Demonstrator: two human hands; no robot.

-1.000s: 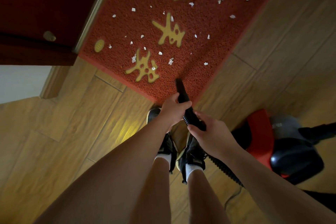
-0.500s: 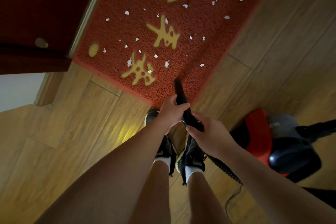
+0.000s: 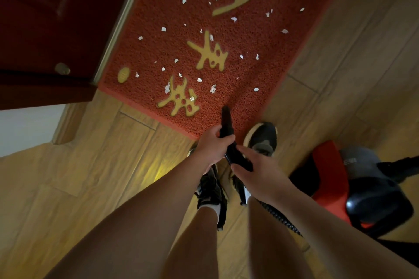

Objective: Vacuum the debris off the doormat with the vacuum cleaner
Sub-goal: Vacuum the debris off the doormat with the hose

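Grip: left hand (image 3: 212,149), right hand (image 3: 260,174) hold vacuum nozzle (image 3: 226,120) | doormat (image 3: 249,36) characters (image 3: 209,55) illegible

Arms extended down, left hand (image 3: 213,147) ahead of right hand (image 3: 258,174), both gripping nozzle (image 3: 226,120)

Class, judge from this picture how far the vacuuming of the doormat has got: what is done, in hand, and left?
Done: the vacuum cleaner stands ready on the floor. In hand: the left hand grips the black nozzle, the right hand holds the hose, tip over the near edge of the doormat. Left: nearly everything; white scraps lie all across the mat.
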